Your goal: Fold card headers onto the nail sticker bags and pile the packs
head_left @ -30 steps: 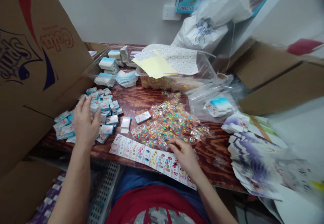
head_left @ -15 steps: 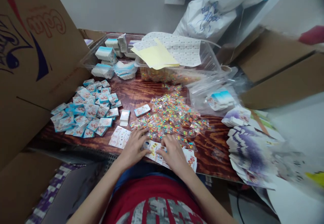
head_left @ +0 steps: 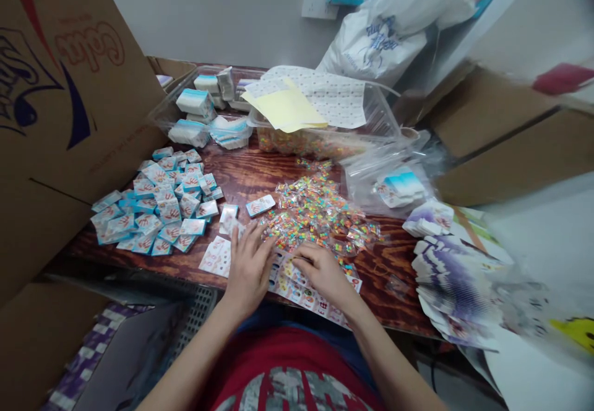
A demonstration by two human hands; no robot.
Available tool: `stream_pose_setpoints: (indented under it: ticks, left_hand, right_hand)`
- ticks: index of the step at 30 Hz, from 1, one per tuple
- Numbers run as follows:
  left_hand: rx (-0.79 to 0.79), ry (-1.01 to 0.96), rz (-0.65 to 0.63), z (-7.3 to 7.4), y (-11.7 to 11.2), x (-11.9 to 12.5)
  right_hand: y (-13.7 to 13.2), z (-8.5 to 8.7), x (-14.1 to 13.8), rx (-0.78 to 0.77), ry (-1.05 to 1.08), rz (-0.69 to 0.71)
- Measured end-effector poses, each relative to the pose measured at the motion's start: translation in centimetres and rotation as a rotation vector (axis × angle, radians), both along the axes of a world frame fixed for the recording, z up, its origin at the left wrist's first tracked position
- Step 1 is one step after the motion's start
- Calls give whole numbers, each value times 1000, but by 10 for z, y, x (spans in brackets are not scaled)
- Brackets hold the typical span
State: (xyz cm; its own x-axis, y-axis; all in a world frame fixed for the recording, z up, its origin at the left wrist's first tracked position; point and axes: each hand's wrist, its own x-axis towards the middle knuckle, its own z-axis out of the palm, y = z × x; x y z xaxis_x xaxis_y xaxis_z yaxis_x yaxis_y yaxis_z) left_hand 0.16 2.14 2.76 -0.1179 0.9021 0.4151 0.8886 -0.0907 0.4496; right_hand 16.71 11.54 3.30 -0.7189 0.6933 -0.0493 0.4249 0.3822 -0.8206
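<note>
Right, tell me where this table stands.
Looks done: blue-and-white packs stacked in the clear tub. In hand: the right hand is on a printed sticker sheet, the left hand beside it. Left: the spread of printed cards, the loose small bags, and the purple card stack.

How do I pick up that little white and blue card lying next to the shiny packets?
Pinch the flat white-and-blue printed card across its two long edges, reaching straight down from above, with your thumb on the near edge. It lies thin and flat on the dark wooden table, with bare wood along both long edges, while the small colourful plastic packets sit close to its right end.
</note>
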Motion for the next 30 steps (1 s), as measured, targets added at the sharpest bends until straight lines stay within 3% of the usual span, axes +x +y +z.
stream_pose_setpoints:
  ticks: [2,5,8,10,13,15,18,20,23,27,30]
  left_hand:
    - [10,27,39,8,-5,3]
    - [-53,-59,-36,12,-10,9]
    - [-76,-219,-181,8,-10,11]
    - [-75,-342,-266,8,-11,11]
    - [-114,-511,-312,19,-16,9]
    - [-189,-617,-323,32,-21,6]
    - [-326,-848,-373,45,-22,3]
    - [-376,-1018,-343,40,-18,4]
    - [-439,-1168,-248,20,-8,13]
    - [-651,-1291,-361,-4,0,31]
    - [-681,-1365,-292,-11,0,35]
  right_hand:
    - [3,10,2,-75,122,-7]
    - [-2,28,2,-87,253,51]
    - [-15,42,-2,-5,348,80]
    - [-21,47,-4,92,376,28]
    - [-21,45,2,273,310,-103]
    - [-14,38,12,324,211,-106]
    - [-6,26,27,182,104,-16]
    - [-6,21,33,44,100,36]
    - [-13,18,31,-51,92,79]
    - [-21,8,22,-62,19,-100]
    - [-18,-2,21,-137,56,-194]
